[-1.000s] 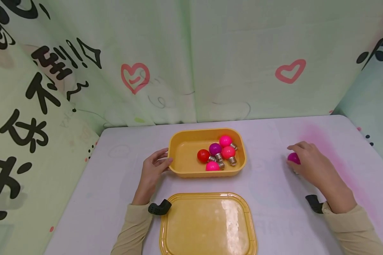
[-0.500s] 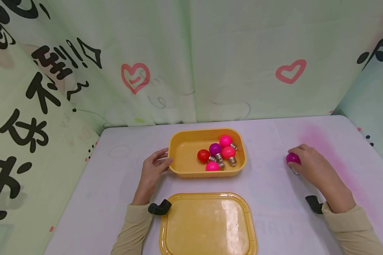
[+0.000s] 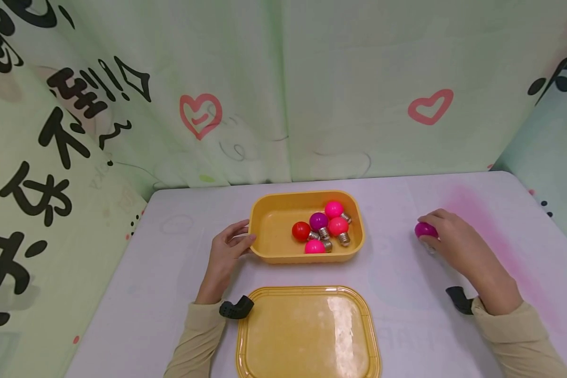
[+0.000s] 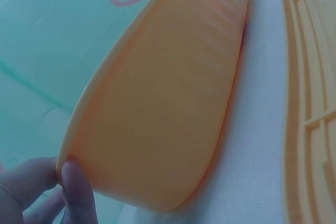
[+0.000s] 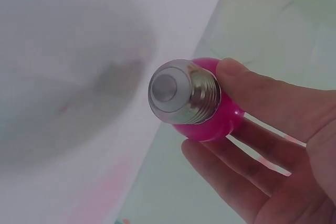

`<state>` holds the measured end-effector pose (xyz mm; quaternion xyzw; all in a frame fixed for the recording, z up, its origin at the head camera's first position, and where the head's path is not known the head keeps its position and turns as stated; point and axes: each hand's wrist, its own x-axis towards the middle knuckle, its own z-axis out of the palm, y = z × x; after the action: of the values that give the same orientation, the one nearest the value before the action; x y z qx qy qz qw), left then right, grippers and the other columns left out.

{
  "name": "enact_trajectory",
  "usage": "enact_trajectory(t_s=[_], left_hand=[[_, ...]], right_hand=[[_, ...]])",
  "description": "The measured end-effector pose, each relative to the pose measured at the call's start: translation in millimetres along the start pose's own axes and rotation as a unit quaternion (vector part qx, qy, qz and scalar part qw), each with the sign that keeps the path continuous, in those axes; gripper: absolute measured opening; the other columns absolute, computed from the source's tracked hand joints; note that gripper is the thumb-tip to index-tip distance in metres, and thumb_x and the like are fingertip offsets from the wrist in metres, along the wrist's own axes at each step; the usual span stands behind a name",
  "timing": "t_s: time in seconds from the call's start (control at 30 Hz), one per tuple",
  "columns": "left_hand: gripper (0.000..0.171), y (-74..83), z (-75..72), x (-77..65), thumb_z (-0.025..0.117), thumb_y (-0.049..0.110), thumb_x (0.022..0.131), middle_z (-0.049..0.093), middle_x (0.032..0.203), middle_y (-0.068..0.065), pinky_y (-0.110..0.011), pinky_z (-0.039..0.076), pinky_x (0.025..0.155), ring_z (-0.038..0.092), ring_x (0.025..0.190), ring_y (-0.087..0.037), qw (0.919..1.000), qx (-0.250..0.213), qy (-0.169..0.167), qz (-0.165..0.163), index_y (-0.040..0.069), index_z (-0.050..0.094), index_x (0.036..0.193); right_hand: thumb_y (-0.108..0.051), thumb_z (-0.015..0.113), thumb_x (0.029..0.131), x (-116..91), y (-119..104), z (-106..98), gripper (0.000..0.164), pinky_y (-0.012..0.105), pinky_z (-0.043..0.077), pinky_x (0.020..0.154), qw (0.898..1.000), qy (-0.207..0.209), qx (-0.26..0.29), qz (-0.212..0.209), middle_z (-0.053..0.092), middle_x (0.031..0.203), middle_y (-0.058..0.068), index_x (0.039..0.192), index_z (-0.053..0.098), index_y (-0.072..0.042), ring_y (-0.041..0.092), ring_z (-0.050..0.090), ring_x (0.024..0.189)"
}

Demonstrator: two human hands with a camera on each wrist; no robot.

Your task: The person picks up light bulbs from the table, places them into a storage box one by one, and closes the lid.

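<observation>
On the right of the table my right hand (image 3: 463,244) pinches a purple light bulb (image 3: 425,230) between thumb and fingers. In the right wrist view, the silver screw base of the light bulb (image 5: 184,92) faces the camera, and its shadow falls on the cloth. My left hand (image 3: 228,252) grips the left rim of a yellow plastic box (image 3: 274,257). The left wrist view has the thumb (image 4: 77,190) on the outside of the box wall (image 4: 157,108). Inside the box lie several bulbs: a red bulb (image 3: 301,231), a purple bulb (image 3: 318,221) and pink ones (image 3: 334,209).
A glossy yellow lid-like tray (image 3: 307,331) lies flat in front of the box, beside my left sleeve. White cloth (image 3: 170,273) covers the table, with a pink stain (image 3: 472,202) at the right. A pale green curtain (image 3: 349,105) hangs behind.
My right hand has brought the purple bulb a little leftward, and more of the bulb shows now. The left hand, box and lid-like tray have stayed in place.
</observation>
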<state>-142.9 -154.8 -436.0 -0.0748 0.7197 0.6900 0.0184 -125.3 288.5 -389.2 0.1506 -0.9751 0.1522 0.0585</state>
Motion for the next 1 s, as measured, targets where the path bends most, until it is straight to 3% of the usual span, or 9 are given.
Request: enact_trajectory(t_s=[0.3,0.6,1.0], left_hand=[[0.045,0.2,-0.3,-0.2,0.072,0.006,0.090,0.058,0.123,-0.017,-0.021,0.059,0.072,0.065,0.091,-0.013,1.0000,0.006,0.003,-0.002,0.006,0.060,0.133],[0.045,1.1,-0.3,-0.8,0.072,0.005,0.090,0.058,0.124,-0.019,-0.022,0.059,0.071,0.065,0.090,-0.012,1.0000,-0.005,0.000,0.000,0.005,0.060,0.134],[0.045,0.7,-0.2,0.3,0.071,0.004,0.090,0.058,0.126,-0.020,-0.022,0.059,0.070,0.065,0.089,-0.011,1.0000,-0.009,-0.002,-0.001,0.004,0.059,0.134]], right_hand=[[-0.002,0.081,0.079,8.3,-23.1,-8.3,0.045,0.059,0.055,0.084,1.000,-0.012,0.003,-0.006,0.061,0.112,0.030,0.118,0.063,0.012,0.045,0.059,0.102],[-0.004,0.079,0.082,16.1,-47.2,-15.0,0.047,0.058,0.054,0.086,0.999,-0.033,-0.002,0.023,0.060,0.119,0.027,0.124,0.062,0.007,0.043,0.058,0.109],[-0.006,0.080,0.082,24.2,-68.8,-17.4,0.051,0.056,0.055,0.086,0.999,-0.031,0.013,0.004,0.059,0.123,0.025,0.128,0.061,0.005,0.043,0.056,0.113]])
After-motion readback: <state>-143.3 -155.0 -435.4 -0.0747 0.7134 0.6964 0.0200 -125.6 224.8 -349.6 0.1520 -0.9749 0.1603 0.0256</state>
